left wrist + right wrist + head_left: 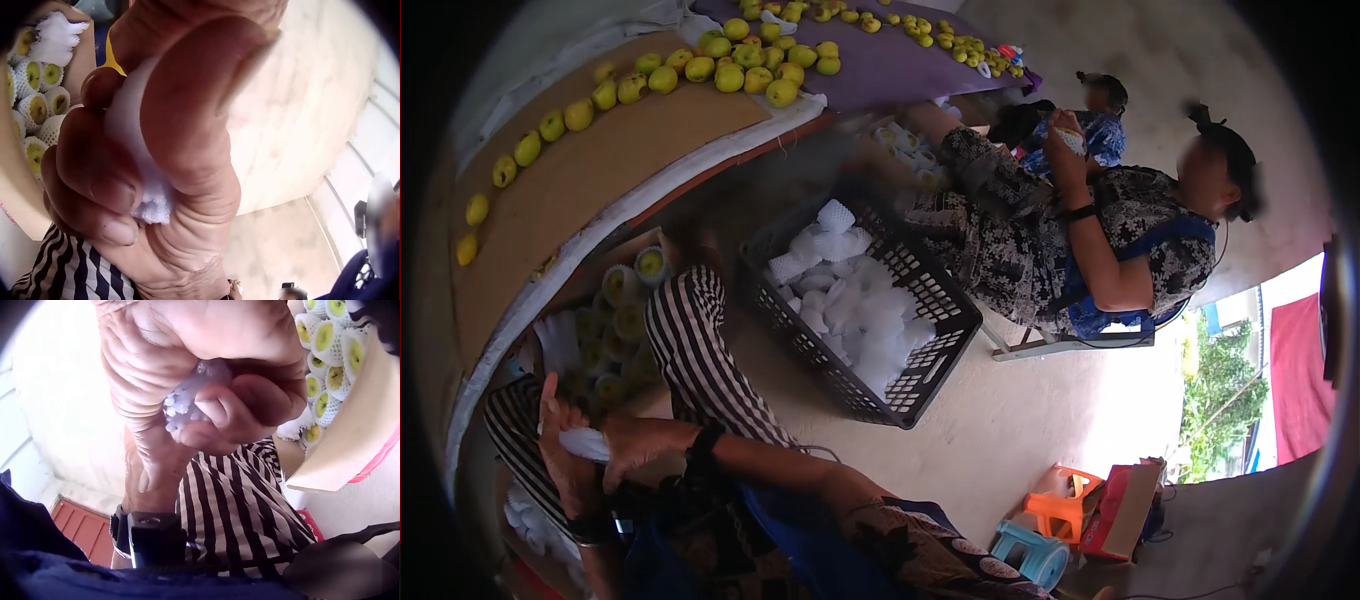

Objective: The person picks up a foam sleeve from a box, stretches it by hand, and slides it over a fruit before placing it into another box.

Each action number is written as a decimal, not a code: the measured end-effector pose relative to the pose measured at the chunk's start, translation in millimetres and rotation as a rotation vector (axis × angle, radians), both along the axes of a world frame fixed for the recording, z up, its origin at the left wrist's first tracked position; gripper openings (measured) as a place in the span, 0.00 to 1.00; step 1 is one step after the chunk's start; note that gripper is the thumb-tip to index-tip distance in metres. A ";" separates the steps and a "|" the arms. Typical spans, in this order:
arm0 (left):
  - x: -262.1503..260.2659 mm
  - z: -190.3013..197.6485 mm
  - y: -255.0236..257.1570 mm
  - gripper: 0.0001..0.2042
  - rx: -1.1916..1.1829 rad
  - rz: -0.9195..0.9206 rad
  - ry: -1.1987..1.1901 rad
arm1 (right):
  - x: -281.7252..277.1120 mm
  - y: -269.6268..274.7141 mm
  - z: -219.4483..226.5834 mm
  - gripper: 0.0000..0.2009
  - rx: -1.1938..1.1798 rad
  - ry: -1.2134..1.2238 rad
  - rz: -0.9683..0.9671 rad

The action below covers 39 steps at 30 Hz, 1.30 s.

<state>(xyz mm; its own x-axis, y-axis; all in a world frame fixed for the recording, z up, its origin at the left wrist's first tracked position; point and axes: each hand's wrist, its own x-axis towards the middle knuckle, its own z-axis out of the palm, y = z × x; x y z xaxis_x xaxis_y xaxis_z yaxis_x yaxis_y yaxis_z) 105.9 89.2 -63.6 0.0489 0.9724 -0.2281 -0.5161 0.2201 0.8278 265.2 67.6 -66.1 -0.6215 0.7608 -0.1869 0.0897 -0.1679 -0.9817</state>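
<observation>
In the head view at lower left, both hands meet over a white foam net sleeve [586,443]. My left hand [567,470] holds it from one side, while my right hand [642,440] grips the other. Curled fingers wrap the sleeve [134,115] in the left wrist view, its crinkled end poking out below. The sleeve's bunched end [184,403] also shows among curled fingers in the right wrist view. Most of it is hidden, and I cannot tell whether fruit is inside. Close by stands a cardboard box [340,456] of yellow-green apples [325,337] in foam nets.
A black crate [925,385] of loose foam sleeves [870,310] stands on the floor. Loose apples [730,75] line the table [650,130]. Striped trouser legs [700,350] flank the box. Another person [1120,240] sits beyond the crate; stools [1060,510] stand lower right.
</observation>
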 end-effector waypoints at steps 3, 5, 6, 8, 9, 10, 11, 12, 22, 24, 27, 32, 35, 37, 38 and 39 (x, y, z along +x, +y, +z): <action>-12.1 -8.1 -2.7 0.28 0.029 -0.022 -0.004 | -8.4 -1.9 -9.3 0.19 0.016 0.016 0.012; -13.5 -7.2 -4.0 0.28 0.008 0.001 0.005 | -13.0 -2.9 -11.4 0.17 0.003 -0.009 0.016; -14.2 -7.0 -4.3 0.28 -0.003 0.017 0.007 | -15.0 -3.9 -11.0 0.17 -0.016 -0.038 0.018; -16.3 -6.5 -4.9 0.27 -0.025 0.051 0.011 | -19.4 -4.7 -11.4 0.16 -0.051 -0.064 0.020; -15.9 -3.7 -6.0 0.27 -0.032 0.064 0.022 | -21.5 -4.9 -12.1 0.16 -0.068 -0.063 0.020; -14.7 1.1 -7.5 0.27 -0.038 0.076 0.033 | -23.3 -5.5 -12.6 0.16 -0.085 -0.060 0.019; -14.5 4.7 -9.0 0.26 -0.045 0.088 0.044 | -25.6 -7.3 -13.0 0.16 -0.050 -0.045 -0.019; -15.6 6.5 -10.2 0.26 -0.036 0.101 0.037 | -28.1 -9.7 -12.9 0.16 -0.017 -0.030 -0.056; -51.6 22.7 -25.8 0.24 0.035 0.168 -0.037 | -59.3 -6.9 0.5 0.18 0.100 -0.024 0.126; -61.2 17.4 -24.7 0.23 0.054 0.177 -0.115 | -60.8 -5.3 14.3 0.18 0.136 -0.051 0.165; -77.9 19.1 -24.7 0.22 0.074 0.259 -0.090 | -77.9 6.8 19.1 0.18 0.193 -0.156 0.233; -105.8 4.5 -17.4 0.21 0.118 0.394 -0.096 | -104.2 28.2 37.4 0.09 0.553 -0.589 0.349; -114.7 -6.6 -9.8 0.18 0.155 0.384 -0.129 | -114.2 33.8 24.9 0.08 0.669 -0.612 0.195; -105.3 -0.7 -7.9 0.16 0.135 0.418 -0.085 | -113.3 34.2 12.3 0.08 0.690 -0.607 0.120; -106.6 -4.7 -7.6 0.16 0.188 0.345 -0.104 | -110.0 34.2 6.1 0.08 0.696 -0.592 0.101; -106.0 -12.8 -10.6 0.15 0.242 0.272 -0.123 | -108.1 31.0 -0.5 0.08 0.704 -0.577 0.081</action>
<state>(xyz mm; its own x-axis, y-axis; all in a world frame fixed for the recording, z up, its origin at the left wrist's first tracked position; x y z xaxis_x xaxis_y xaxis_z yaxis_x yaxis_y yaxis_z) -0.1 78.6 -76.4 -0.2052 0.9787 0.0011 -0.6276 -0.1325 0.7672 157.2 98.6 -66.6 -0.6322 0.7748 0.0054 0.5841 0.4812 -0.6536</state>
